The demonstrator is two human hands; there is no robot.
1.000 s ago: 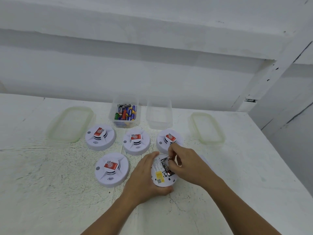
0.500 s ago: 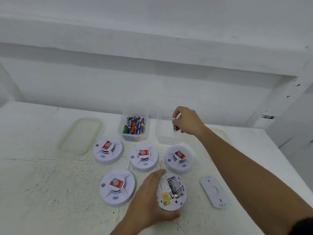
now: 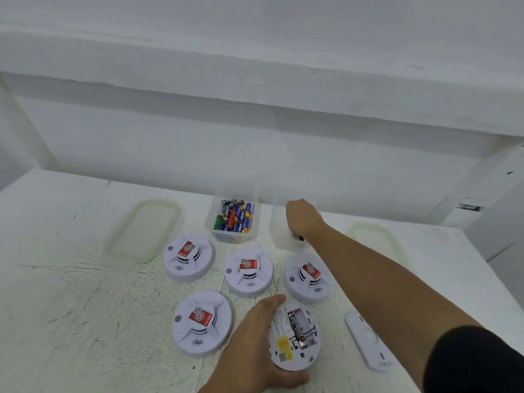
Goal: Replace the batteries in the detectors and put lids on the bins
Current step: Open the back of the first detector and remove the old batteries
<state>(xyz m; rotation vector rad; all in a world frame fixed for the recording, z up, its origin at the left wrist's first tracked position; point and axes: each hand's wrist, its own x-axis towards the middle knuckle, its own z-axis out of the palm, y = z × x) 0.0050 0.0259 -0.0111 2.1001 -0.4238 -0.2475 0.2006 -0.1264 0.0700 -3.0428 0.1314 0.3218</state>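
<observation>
Right hand [image 3: 303, 219] dropped into the clear bin [image 3: 279, 240], grip apparently pinching a battery [image 3: 300, 238]; left hand [image 3: 255, 344] clasps the detector [image 3: 283, 321].

The right hand [image 3: 302, 219] hides its fingers (down in the blurred clear bin [image 3: 279, 239]); hold unclear.

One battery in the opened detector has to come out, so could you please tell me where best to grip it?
Probably pinch the black battery across its sides near its far end, coming from above and the right: the bay beside it is empty, giving fingers room, while the left hand covers the detector's left rim.
</observation>
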